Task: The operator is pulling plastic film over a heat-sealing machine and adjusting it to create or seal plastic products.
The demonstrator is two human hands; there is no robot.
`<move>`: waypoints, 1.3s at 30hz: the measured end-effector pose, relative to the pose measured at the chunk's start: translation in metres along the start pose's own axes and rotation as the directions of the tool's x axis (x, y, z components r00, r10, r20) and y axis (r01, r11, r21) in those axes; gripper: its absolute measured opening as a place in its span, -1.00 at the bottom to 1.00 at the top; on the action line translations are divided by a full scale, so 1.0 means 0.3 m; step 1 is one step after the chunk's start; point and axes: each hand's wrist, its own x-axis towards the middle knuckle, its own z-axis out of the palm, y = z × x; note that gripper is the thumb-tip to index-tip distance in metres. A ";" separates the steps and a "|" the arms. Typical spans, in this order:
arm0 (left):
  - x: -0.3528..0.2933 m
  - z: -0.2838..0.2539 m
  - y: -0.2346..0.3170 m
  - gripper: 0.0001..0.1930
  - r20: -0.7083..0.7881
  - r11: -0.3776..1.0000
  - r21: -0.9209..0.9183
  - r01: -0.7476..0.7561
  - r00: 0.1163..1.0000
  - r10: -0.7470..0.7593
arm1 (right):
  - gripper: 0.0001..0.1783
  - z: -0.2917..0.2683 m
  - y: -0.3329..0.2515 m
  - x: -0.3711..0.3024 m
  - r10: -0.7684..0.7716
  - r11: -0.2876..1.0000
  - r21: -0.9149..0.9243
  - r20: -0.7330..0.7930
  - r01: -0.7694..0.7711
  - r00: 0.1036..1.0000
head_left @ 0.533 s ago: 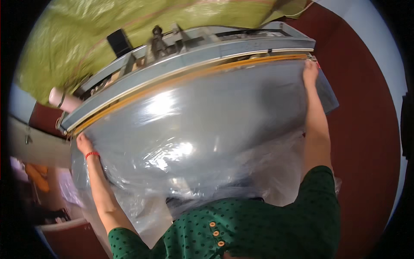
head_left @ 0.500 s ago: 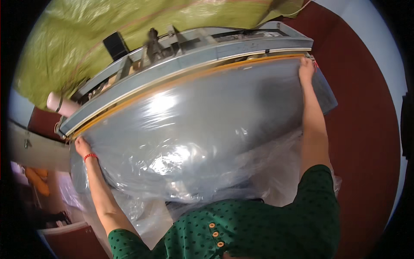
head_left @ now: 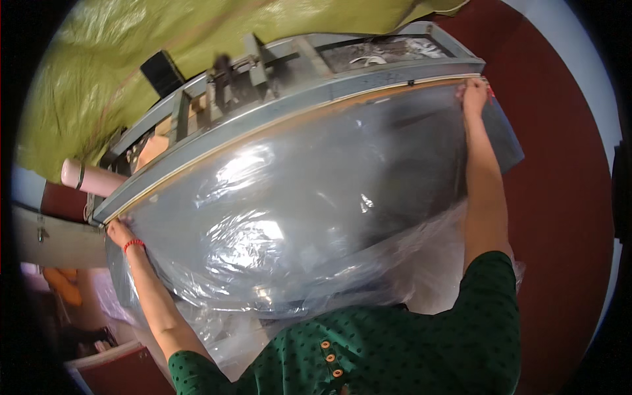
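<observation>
Plastic film point(head_left: 329, 178) lies spread over a grey surface point(head_left: 507, 145), between the person and a metal frame point(head_left: 395, 74); its far edge runs just below the frame's front rail. The left hand point(head_left: 120, 234) is at the far left end, the right hand point(head_left: 474, 97) at the far right, arms stretched wide. Fingers on both sides look clamped on the film's edge (the tips themselves are too small to read clearly). The step in hand appears to be stretching and lining up that edge along the rail; the next move seems to call for even tension from both ends. The film looks clear and glossy, fairly smooth toward the rail, with bright glare at centre-left and loose, crumpled folds near the body.
</observation>
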 end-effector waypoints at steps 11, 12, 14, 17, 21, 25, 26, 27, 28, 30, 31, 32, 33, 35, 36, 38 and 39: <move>0.051 -0.076 -0.022 -0.92 0.026 0.996 0.017 0.086 0.996 -0.086 | -0.77 0.089 -0.084 -0.059 -0.390 0.853 -0.469 -0.278 0.231 0.878; 0.026 -0.099 0.017 -0.92 0.050 0.992 0.109 0.058 0.997 -0.063 | -0.76 0.150 -0.180 -0.157 -0.389 0.877 -0.396 -0.248 0.273 0.887; -0.074 -0.060 0.145 -0.92 0.202 0.974 0.216 -0.063 0.979 0.018 | -0.76 0.248 -0.355 -0.330 -0.546 0.819 -0.294 -0.136 0.493 0.826; -0.271 -0.074 0.384 -0.95 0.484 0.968 0.086 -0.237 0.859 0.168 | -0.75 0.455 -0.629 -0.755 -0.673 0.733 0.088 0.231 0.674 0.702; -0.463 -0.240 0.586 -0.97 0.494 0.910 0.143 -0.389 0.825 0.275 | -0.66 0.671 -0.843 -1.288 -0.854 0.497 0.497 0.425 0.711 0.299; -0.538 -0.425 0.679 -0.94 0.474 0.841 0.193 -0.506 0.798 0.371 | -0.65 0.692 -0.992 -1.636 -0.678 0.618 0.532 0.733 0.579 0.050; -0.555 -0.441 0.690 -0.91 0.457 0.870 0.199 -0.450 0.828 0.324 | -0.73 0.704 -0.963 -1.671 -0.501 0.823 0.491 0.865 0.287 -0.043; -0.574 -0.484 0.700 -0.88 0.430 0.896 0.215 -0.389 0.861 0.271 | -0.73 0.701 -0.949 -1.700 -0.508 0.818 0.505 0.859 0.274 -0.068; -0.592 -0.529 0.701 -0.81 0.535 0.916 0.233 -0.328 0.830 0.161 | -0.76 0.687 -0.921 -1.696 -0.488 0.855 0.501 0.865 0.134 -0.115; -0.653 -0.572 0.668 -0.85 0.657 0.872 0.437 -0.218 0.740 -0.144 | -0.84 0.662 -0.830 -1.600 -0.414 0.906 0.418 0.908 0.066 -0.060; -0.699 -0.595 0.633 -0.87 0.672 0.840 0.505 -0.198 0.700 -0.239 | -0.85 0.632 -0.796 -1.512 -0.302 0.945 0.294 0.953 0.146 0.033; -0.745 -0.600 0.595 -0.83 0.765 0.768 0.503 -0.396 0.617 -0.182 | -0.85 0.567 -0.778 -1.420 -0.264 0.949 0.211 0.938 0.235 0.225; -0.774 -0.617 0.517 -0.83 0.787 0.785 0.528 -0.325 0.535 -0.308 | -0.83 0.512 -0.728 -1.314 -0.196 0.970 0.121 0.901 0.209 0.388; -0.802 -0.625 0.426 -0.84 0.872 0.777 0.407 -0.480 0.457 -0.175 | -0.81 0.378 -0.548 -1.005 -0.166 0.921 -0.115 0.747 0.372 0.643; -0.813 -0.621 0.423 -0.85 0.835 0.698 0.523 -0.489 0.457 -0.306 | -0.79 0.283 -0.435 -0.832 -0.244 0.855 -0.215 0.637 0.473 0.731; -0.793 -0.707 0.331 -0.87 0.820 0.691 0.554 -0.463 0.448 -0.357 | -0.72 -0.009 -0.240 -0.489 -0.235 0.796 -0.396 0.494 0.458 0.837; -0.739 -0.762 0.300 -0.88 0.786 0.579 0.615 -0.536 0.478 -0.392 | -0.69 -0.180 -0.172 -0.350 -0.156 0.858 -0.387 0.432 0.338 0.888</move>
